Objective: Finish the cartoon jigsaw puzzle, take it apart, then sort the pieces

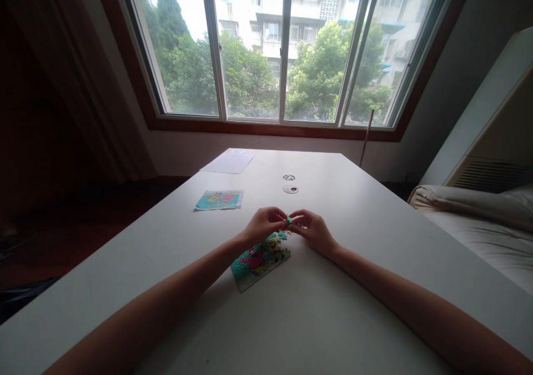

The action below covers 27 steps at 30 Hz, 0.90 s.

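Observation:
Between the fingertips of both my hands is a small green jigsaw puzzle piece (288, 220), held just above the table. My left hand (265, 224) pinches it from one side, and my right hand (312, 230) from the other. Below them lies a partly assembled jigsaw puzzle (260, 261), tilted on the white table, with pink and yellow cartoon figures on teal. My left wrist and forearm cover part of its upper left. Some loose puzzle pieces (283, 235) lie at its upper right edge, under my hands.
A colourful picture sheet (219, 199) lies left on the white table (358, 297), with a pale paper (228, 162) behind it. Two round flat items (290, 189) sit beyond my hands. A window is ahead, a cushioned seat (466, 225) at right, and a stick (366, 139) leans near the wall.

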Available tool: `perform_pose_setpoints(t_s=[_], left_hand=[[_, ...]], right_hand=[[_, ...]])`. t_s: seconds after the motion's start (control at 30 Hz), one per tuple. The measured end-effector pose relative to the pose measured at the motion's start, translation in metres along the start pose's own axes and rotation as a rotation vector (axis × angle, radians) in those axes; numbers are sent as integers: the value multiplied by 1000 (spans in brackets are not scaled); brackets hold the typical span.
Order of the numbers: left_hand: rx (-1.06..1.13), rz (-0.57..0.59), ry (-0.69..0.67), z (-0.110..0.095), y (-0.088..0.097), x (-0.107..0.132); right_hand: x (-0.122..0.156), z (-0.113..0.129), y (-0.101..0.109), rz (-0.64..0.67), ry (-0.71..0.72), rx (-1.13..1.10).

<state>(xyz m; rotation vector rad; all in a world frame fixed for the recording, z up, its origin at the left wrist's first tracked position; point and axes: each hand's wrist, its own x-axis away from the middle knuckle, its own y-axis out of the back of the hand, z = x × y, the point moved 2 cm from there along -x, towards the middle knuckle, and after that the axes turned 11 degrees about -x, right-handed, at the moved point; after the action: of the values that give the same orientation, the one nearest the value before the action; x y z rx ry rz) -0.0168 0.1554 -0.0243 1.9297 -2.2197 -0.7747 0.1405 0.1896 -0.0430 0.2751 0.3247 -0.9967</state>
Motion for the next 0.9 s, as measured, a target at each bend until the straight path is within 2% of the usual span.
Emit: perform_pose_setpoints(t_s=[0.23, 0.33, 0.43, 0.57, 0.77, 0.83, 0.9], left_hand=[[27, -26, -12, 2, 4, -2], [-11, -47, -36, 3, 6, -4], [-86, -83, -63, 6, 8, -6], [-234, -71, -68, 13, 11, -8], [-568, 12, -33, 17, 20, -9], [-684, 60, 4, 13, 29, -9], [-791, 158, 55, 7, 38, -8]], right_hand=[[-3, -3, 2, -62, -9, -142], [-4, -6, 3, -68, -67, -199], [-6, -9, 7, -86, -60, -181], [-5, -10, 11, -83, 7, 12], [-3, -6, 13, -52, 77, 508], [-2, -6, 13, -59, 125, 604], [-2, -6, 13, -57, 156, 638]])
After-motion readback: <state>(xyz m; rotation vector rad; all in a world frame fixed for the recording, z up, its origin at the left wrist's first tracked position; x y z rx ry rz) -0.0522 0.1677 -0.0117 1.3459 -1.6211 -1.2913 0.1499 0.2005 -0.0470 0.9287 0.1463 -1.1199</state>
